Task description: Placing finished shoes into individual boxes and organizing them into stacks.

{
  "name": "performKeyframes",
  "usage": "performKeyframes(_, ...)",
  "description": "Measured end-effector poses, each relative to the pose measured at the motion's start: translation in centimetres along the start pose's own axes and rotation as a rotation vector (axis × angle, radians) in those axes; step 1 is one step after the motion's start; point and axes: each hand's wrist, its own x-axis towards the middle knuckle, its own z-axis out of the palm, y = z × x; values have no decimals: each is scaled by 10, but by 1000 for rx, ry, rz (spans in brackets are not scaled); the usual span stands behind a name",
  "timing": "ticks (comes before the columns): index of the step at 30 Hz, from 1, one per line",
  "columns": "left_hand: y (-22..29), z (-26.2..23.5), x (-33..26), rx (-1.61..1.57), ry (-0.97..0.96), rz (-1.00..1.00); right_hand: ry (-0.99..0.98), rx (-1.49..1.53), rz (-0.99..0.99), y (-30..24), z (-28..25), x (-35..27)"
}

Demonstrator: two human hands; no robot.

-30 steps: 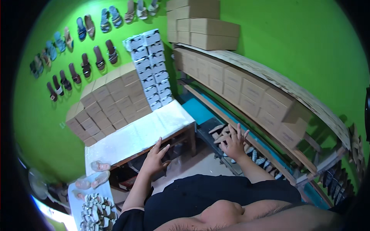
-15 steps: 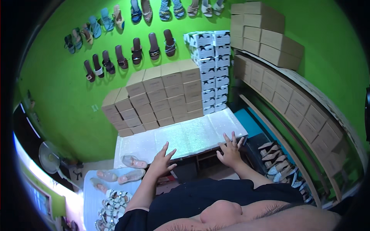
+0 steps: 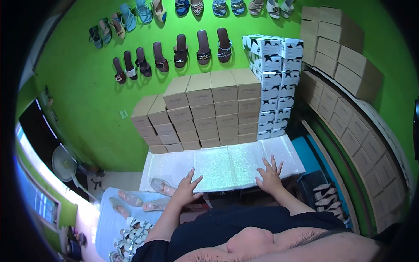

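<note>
Both hands [image 3: 187, 188] [image 3: 269, 176] flat on white glittery table [image 3: 227, 166] — green walls [image 3: 87, 96].

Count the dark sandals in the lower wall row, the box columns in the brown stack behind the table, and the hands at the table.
Dark sandals, lower wall row: 7
Columns in the brown box stack: 6
Hands at the glittery white table: 2, left hand and right hand, fingers spread
Total: 15
</note>
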Motion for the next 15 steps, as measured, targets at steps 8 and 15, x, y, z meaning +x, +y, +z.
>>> performKeyframes(8, -28, -6, 96, -32, 240, -257, -10, 66, -56, 49, 34, 102)
performKeyframes(15, -41, 5, 167, 4, 219, -313, -57, 98, -104, 99, 56, 156)
